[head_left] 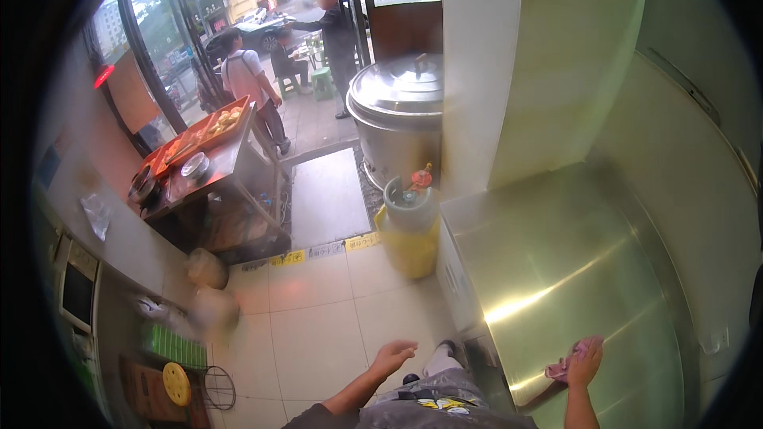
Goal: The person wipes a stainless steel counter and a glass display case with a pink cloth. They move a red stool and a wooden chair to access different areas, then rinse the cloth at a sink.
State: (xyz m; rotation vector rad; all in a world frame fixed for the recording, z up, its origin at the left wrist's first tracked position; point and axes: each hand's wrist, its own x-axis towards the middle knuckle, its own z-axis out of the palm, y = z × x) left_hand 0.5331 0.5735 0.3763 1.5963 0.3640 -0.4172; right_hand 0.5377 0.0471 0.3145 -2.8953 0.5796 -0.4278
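Note:
A crumpled pink cloth (559,370) lies on the stainless steel countertop (536,262), pressed down under my right hand (585,363). Part of the cloth pokes out to the left of the fingers and past their tips. My left hand (396,356) hangs over the tiled floor beside the counter with nothing in it, its fingers stretched out and slightly bent. Streaks of light shine across the bare metal.
A gas cylinder (411,214) in a yellow cover stands by the counter's far end. Behind it is a large lidded steel pot (393,107). A steel table (235,161) carries orange trays of food (208,131). A yellow stool (176,382) stands lower left. People are near the doorway.

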